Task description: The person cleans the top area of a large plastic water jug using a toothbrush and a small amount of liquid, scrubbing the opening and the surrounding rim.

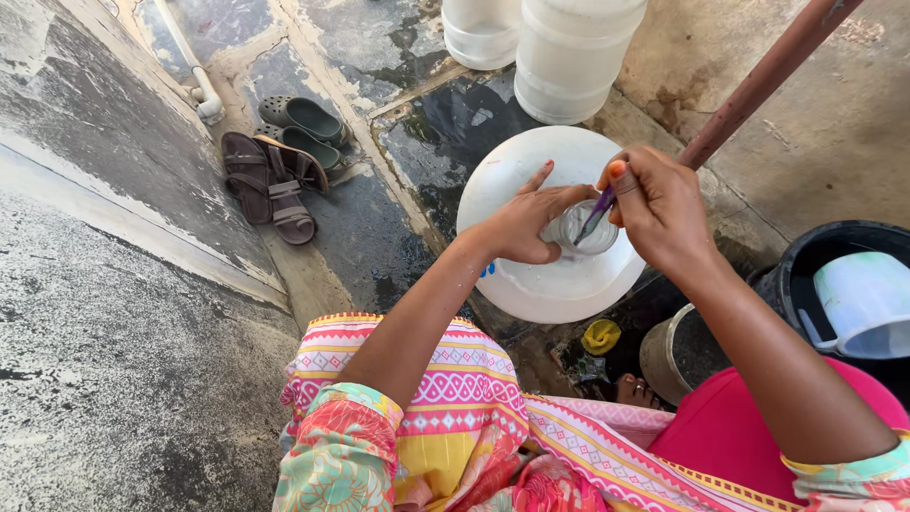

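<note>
left hand [527, 223] gripped clear cap [580, 228] on white jug [531, 284] | right hand [661, 210] pinched purple tool [597, 214], prying | cap not yet off

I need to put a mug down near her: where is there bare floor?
Bare floor lies left, between the sandals and the white jug. It is crowded right of the jug: black bucket, metal pot, yellow scrubber. Both hands, left and right, work at the jug's mouth.

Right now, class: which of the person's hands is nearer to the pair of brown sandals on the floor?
Left. The left hand grips the big white can's neck, on the side towards the brown sandals. The right hand, holding a purple tool, lies farther away beyond the neck.
</note>
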